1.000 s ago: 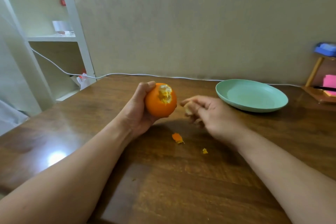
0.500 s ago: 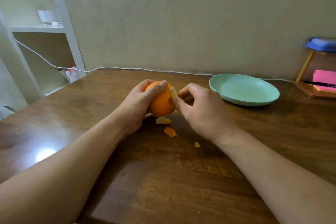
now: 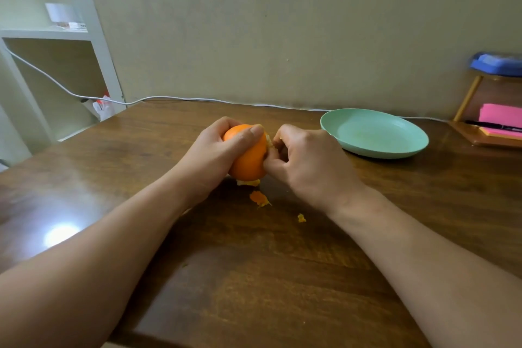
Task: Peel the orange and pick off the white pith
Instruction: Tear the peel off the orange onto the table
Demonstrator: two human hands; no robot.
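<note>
The left hand (image 3: 214,155) wraps the round, glossy orange (image 3: 250,162) at the middle of the dark, polished wooden counter (image 3: 254,277), thumb laid across its top. At the orange's 3 o'clock the right hand (image 3: 308,161), fingers curled, pinches the ragged, pale edge of torn rind. Jagged peel scraps (image 3: 259,198) lie on the wood at 6 o'clock, a tiny crumb (image 3: 301,217) toward 5. A smooth, shallow mint-green plate (image 3: 375,133) sits at 2 o'clock.

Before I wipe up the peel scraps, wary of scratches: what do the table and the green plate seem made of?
Table: likely dark wood or veneer, grain visible, glossy finish reflecting a light glare. Green plate: probably matte plastic or similar, uniform pastel colour, dull sheen; glazed ceramic looks unlikely.
</note>
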